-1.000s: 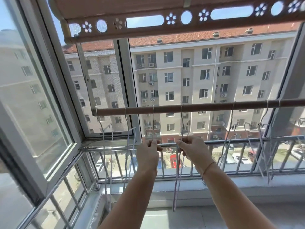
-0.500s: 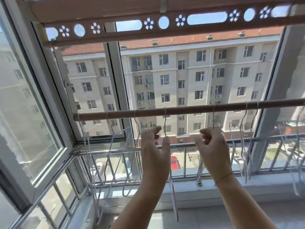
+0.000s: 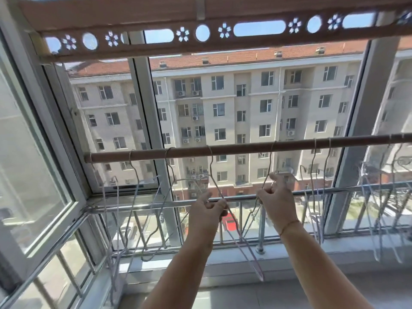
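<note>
Head camera, single wide-angle view: sitting indoors just below the rod, near it, facing outward through the window beyond, taking in the railing beneath.

Hands: two, left hand and right hand
Rod: one
Held hangers: two
Free hangers: two at nine o'clock, two at three o'clock, others beyond too blurred to count

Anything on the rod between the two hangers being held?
No. Head view: the rod is bare between the left hanger, gripped by the left hand, and the right hanger, gripped by the right hand. Other hangers hang outside that stretch.
</note>
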The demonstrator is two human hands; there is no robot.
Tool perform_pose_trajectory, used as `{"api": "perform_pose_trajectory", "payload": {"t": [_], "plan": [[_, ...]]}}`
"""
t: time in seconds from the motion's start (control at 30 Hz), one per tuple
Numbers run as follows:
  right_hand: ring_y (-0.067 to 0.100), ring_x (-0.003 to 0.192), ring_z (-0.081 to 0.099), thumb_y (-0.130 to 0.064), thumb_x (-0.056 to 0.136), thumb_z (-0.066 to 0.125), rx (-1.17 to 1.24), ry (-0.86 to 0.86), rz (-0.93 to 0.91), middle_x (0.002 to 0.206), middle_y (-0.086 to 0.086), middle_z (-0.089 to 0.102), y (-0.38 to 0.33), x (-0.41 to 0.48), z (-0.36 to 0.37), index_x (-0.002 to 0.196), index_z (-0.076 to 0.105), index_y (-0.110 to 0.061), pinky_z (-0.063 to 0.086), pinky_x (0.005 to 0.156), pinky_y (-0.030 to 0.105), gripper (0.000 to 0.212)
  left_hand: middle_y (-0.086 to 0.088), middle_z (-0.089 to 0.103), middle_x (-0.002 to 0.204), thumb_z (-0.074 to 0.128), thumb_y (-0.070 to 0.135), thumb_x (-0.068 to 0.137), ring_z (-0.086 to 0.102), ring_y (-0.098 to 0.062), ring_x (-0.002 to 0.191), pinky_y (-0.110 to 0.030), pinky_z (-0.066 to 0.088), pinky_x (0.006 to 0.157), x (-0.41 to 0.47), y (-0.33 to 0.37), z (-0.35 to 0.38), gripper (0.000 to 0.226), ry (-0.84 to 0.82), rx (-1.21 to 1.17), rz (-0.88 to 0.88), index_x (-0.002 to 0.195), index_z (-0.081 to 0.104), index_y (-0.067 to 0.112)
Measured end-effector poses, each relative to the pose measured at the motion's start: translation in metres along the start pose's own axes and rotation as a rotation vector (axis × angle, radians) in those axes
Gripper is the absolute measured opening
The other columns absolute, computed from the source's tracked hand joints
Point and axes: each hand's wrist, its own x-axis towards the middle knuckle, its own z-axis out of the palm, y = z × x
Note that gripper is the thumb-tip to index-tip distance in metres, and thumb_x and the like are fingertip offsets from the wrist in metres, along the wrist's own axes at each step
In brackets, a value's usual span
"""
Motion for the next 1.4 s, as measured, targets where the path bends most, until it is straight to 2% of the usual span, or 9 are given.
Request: {"api": "perform_pose_trajectory", "payload": {"t": [0.1, 0.23, 0.37, 0.6, 0.73, 0.93, 1.07, 1.23, 1.4], "plan": [[0.014, 0.056, 0.042, -0.006, 0.085, 0.057, 0.011, -0.029, -0.056, 0.061, 0.000, 0.043, 0.000, 0.001, 0.004, 0.130, 0.046, -0.011, 0.042, 0.050, 0.019, 0.047, -0.013, 0.070, 0.087, 0.061, 0.003, 0.087, 0.063, -0.016, 0.068, -0.015, 0.052, 0.056, 0.003, 0.002, 0.004, 0.051, -0.048, -0.118, -0.033, 0.135, 0.044, 0.008], [0.015, 0.053, 0.042, -0.004, 0.084, 0.057, -0.020, -0.071, -0.107, 0.056, 0.002, 0.044, -0.003, 0.003, 0.009, 0.124, 0.055, -0.011, 0.041, 0.050, 0.024, 0.041, -0.022, 0.069, 0.096, 0.063, -0.002, 0.083, 0.063, -0.017, 0.068, -0.013, 0.052, 0.054, 0.011, 0.002, 0.006, 0.054, -0.086, -0.155, -0.026, 0.132, 0.047, 0.013], [0.009, 0.048, 0.041, -0.005, 0.084, 0.058, -0.084, -0.113, -0.167, 0.056, 0.002, 0.048, -0.004, 0.005, 0.014, 0.119, 0.060, -0.013, 0.038, 0.044, 0.011, 0.036, -0.017, 0.067, 0.089, 0.061, -0.003, 0.084, 0.062, -0.015, 0.067, -0.012, 0.051, 0.054, 0.017, 0.001, 0.005, 0.053, -0.118, -0.145, -0.029, 0.133, 0.047, 0.014], [0.015, 0.050, 0.046, -0.004, 0.085, 0.056, -0.129, -0.140, -0.205, 0.058, 0.006, 0.049, -0.004, -0.001, 0.017, 0.120, 0.058, -0.013, 0.044, 0.045, 0.018, 0.036, -0.014, 0.059, 0.086, 0.058, -0.003, 0.086, 0.054, -0.014, 0.066, -0.013, 0.051, 0.055, 0.025, -0.003, -0.004, 0.053, -0.121, -0.094, -0.019, 0.136, 0.047, 0.012], [0.010, 0.049, 0.047, -0.005, 0.086, 0.057, -0.140, -0.115, -0.198, 0.059, -0.002, 0.051, -0.003, -0.004, 0.017, 0.115, 0.060, -0.009, 0.044, 0.046, 0.014, 0.030, -0.012, 0.060, 0.083, 0.059, -0.001, 0.086, 0.056, -0.011, 0.063, -0.012, 0.050, 0.055, 0.025, -0.006, -0.009, 0.049, -0.113, -0.081, 0.002, 0.132, 0.051, 0.012], [0.003, 0.062, 0.055, -0.013, 0.088, 0.058, -0.122, -0.061, -0.181, 0.070, -0.008, 0.057, -0.005, -0.015, 0.004, 0.116, 0.058, -0.007, 0.046, 0.054, 0.007, 0.029, -0.002, 0.060, 0.105, 0.063, 0.012, 0.085, 0.057, -0.013, 0.091, -0.022, 0.044, 0.075, 0.020, -0.007, -0.013, 0.050, 0.012, 0.123, 0.176, 0.133, 0.045, 0.014], [0.005, 0.063, 0.057, -0.018, 0.087, 0.059, -0.130, 0.025, -0.222, 0.071, -0.008, 0.057, -0.014, -0.021, -0.021, 0.112, 0.059, -0.010, 0.053, 0.059, 0.016, 0.026, 0.000, 0.053, 0.116, 0.063, 0.018, 0.085, 0.052, -0.013, 0.106, -0.027, 0.044, 0.089, 0.008, 0.006, -0.002, 0.047, 0.111, 0.210, 0.396, 0.129, 0.046, 0.018], [0.003, 0.064, 0.057, -0.017, 0.087, 0.061, -0.090, 0.163, -0.277, 0.076, -0.004, 0.062, -0.015, -0.013, -0.065, 0.107, 0.061, -0.013, 0.046, 0.054, 0.005, 0.021, 0.003, 0.061, 0.104, 0.061, 0.019, 0.087, 0.060, -0.008, 0.095, -0.019, 0.051, 0.078, -0.017, 0.029, 0.040, 0.030, -0.055, 0.153, 0.486, 0.116, 0.056, 0.020], [0.014, 0.074, 0.060, -0.017, 0.085, 0.062, -0.119, 0.287, -0.228, 0.087, 0.007, 0.063, 0.011, 0.007, -0.104, 0.104, 0.060, -0.011, 0.049, 0.062, 0.013, 0.020, 0.011, 0.066, 0.095, 0.062, 0.019, 0.087, 0.062, -0.002, 0.091, -0.016, 0.048, 0.081, -0.031, 0.031, 0.100, 0.025, -0.198, 0.112, 0.361, 0.112, 0.064, 0.019]]}}
